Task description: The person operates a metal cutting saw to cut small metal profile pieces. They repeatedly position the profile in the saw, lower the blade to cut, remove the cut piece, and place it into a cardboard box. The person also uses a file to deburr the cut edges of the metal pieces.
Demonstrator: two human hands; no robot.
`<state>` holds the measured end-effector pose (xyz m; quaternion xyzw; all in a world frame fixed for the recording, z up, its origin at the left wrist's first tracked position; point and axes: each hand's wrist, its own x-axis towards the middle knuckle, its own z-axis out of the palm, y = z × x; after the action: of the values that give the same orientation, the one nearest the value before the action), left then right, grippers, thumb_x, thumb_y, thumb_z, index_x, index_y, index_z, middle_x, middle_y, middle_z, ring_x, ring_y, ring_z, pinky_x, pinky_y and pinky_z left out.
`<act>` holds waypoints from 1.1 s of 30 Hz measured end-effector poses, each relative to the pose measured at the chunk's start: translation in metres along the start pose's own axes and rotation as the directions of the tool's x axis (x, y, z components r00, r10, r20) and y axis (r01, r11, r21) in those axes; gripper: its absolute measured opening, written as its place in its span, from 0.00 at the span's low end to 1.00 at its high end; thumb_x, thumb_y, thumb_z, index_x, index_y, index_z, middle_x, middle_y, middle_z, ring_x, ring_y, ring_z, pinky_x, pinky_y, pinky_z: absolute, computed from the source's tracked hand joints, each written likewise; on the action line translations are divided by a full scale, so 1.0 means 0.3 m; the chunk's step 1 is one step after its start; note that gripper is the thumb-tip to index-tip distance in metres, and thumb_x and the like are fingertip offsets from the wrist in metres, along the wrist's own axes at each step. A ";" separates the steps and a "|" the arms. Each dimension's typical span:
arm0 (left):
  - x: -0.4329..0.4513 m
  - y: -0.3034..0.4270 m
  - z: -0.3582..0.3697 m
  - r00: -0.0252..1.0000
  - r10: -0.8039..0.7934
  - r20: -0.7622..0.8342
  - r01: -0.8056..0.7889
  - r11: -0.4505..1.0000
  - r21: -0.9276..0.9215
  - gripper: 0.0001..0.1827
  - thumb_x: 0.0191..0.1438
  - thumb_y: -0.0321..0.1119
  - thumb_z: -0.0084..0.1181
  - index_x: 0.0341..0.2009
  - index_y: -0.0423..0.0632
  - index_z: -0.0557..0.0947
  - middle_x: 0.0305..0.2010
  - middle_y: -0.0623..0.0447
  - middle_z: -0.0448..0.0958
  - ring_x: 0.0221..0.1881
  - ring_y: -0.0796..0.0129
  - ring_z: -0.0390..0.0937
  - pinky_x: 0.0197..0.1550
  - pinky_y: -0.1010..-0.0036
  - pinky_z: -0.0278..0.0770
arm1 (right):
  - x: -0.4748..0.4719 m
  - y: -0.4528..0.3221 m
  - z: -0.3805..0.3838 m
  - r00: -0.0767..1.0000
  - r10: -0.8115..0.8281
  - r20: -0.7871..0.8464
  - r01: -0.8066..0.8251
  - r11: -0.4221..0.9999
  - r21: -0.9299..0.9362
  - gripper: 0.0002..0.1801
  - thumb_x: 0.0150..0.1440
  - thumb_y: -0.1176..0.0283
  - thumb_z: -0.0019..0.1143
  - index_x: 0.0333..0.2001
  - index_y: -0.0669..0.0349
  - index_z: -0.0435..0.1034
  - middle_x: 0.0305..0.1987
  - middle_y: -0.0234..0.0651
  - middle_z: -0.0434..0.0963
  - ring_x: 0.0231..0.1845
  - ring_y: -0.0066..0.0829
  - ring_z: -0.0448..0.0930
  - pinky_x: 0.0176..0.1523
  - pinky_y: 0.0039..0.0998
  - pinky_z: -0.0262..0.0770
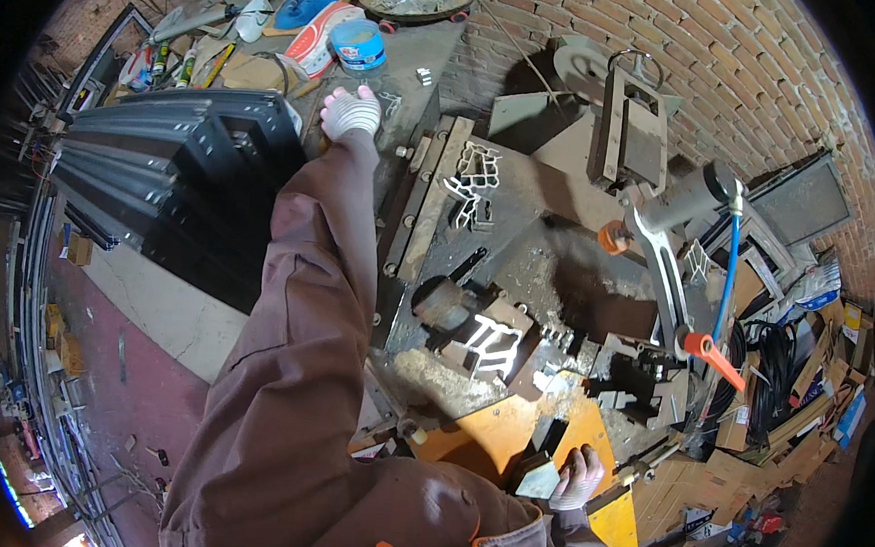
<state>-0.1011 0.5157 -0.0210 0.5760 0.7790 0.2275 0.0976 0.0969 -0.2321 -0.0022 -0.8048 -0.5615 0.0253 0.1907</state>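
Observation:
My left hand (352,114), in a striped fingerless glove, reaches far forward over the metal bench, near a blue-labelled plastic tub (358,46). A small cut profile piece (390,104) lies just right of it. Whether its fingers hold anything is hidden. Low in the view, my right hand (579,478), gloved alike, has curled fingers over the yellow machine cover (591,433). Beside it is a pale angular metal piece (538,478); I cannot tell whether they touch. Cut aluminium profile ends (495,346) stand in the machine, and others (478,165) rest on its bed.
Long dark profiles (182,152) are stacked left of my left arm. A clamp arm with an orange handle (712,358) and a blue air hose (728,269) rises at right. Cardboard scraps (725,479) and black coils (771,377) lie beyond. A brick wall (721,58) borders the back.

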 end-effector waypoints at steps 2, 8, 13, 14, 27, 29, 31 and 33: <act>0.066 -0.014 0.021 0.997 -0.038 0.069 0.029 0.992 0.122 0.34 0.58 0.61 0.47 0.58 0.47 0.76 0.61 0.43 0.73 0.62 0.50 0.72 0.61 0.55 0.71 | 0.002 -0.002 -0.002 0.999 0.036 0.036 -0.035 0.999 -0.011 0.20 0.62 0.61 0.43 0.53 0.62 0.67 0.54 0.51 0.71 0.46 0.52 0.72 0.51 0.47 0.66; 0.319 -0.122 0.153 0.932 -0.253 0.260 0.206 0.959 0.195 0.31 0.59 0.55 0.46 0.61 0.50 0.76 0.68 0.46 0.69 0.66 0.52 0.69 0.66 0.56 0.66 | -0.002 -0.001 0.009 0.995 0.076 0.060 -0.076 0.997 -0.013 0.20 0.64 0.59 0.42 0.54 0.60 0.66 0.55 0.50 0.70 0.47 0.49 0.71 0.51 0.47 0.64; 0.641 -0.358 0.482 0.871 -0.073 0.485 -0.080 0.955 0.286 0.24 0.60 0.46 0.43 0.57 0.56 0.81 0.64 0.54 0.73 0.66 0.65 0.67 0.64 0.64 0.64 | -0.014 0.010 0.023 0.981 0.151 0.123 -0.152 0.988 -0.005 0.20 0.61 0.61 0.44 0.51 0.62 0.68 0.52 0.52 0.70 0.47 0.50 0.70 0.50 0.48 0.65; 0.671 -0.393 0.547 0.851 -0.102 0.516 -0.042 0.965 0.259 0.26 0.60 0.48 0.41 0.61 0.57 0.77 0.68 0.54 0.69 0.70 0.63 0.62 0.67 0.64 0.61 | -0.019 0.011 0.024 0.982 0.143 0.125 -0.139 0.990 -0.038 0.20 0.61 0.61 0.44 0.51 0.62 0.68 0.52 0.52 0.70 0.48 0.50 0.70 0.51 0.48 0.65; 0.361 -0.211 0.293 0.927 -0.343 0.149 0.282 0.903 0.324 0.32 0.53 0.48 0.59 0.62 0.53 0.74 0.68 0.45 0.64 0.69 0.46 0.62 0.66 0.53 0.64 | -0.033 0.026 0.051 0.985 0.160 0.060 -0.152 0.982 -0.115 0.19 0.57 0.57 0.46 0.43 0.60 0.68 0.45 0.48 0.71 0.43 0.49 0.70 0.48 0.47 0.63; 0.342 -0.198 0.288 0.931 -0.343 0.129 0.296 0.911 0.286 0.31 0.53 0.47 0.60 0.61 0.53 0.75 0.69 0.46 0.63 0.69 0.47 0.62 0.66 0.55 0.65 | -0.040 0.029 0.052 0.983 0.171 0.066 -0.162 0.979 -0.125 0.18 0.57 0.57 0.46 0.42 0.60 0.69 0.45 0.48 0.71 0.43 0.49 0.70 0.47 0.47 0.64; 0.349 -0.194 0.289 0.955 -0.285 0.085 0.248 0.921 0.302 0.24 0.58 0.45 0.54 0.57 0.52 0.76 0.62 0.45 0.70 0.63 0.49 0.70 0.61 0.56 0.71 | -0.046 0.028 0.054 0.980 0.178 0.092 -0.164 0.976 -0.140 0.19 0.57 0.56 0.46 0.41 0.60 0.69 0.45 0.48 0.72 0.43 0.49 0.71 0.48 0.47 0.64; 0.364 -0.185 0.300 0.975 -0.217 0.056 0.192 0.939 0.286 0.18 0.64 0.43 0.47 0.54 0.50 0.78 0.56 0.45 0.77 0.56 0.50 0.77 0.56 0.58 0.76 | -0.044 0.025 0.059 0.981 0.187 0.053 -0.182 0.978 -0.099 0.18 0.57 0.58 0.47 0.41 0.62 0.69 0.45 0.50 0.71 0.42 0.49 0.71 0.47 0.48 0.65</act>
<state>-0.1458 0.6275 -0.1139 0.5092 0.8540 0.0791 0.0724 0.0942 -0.2415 -0.0235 -0.8604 -0.4906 0.0415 0.1320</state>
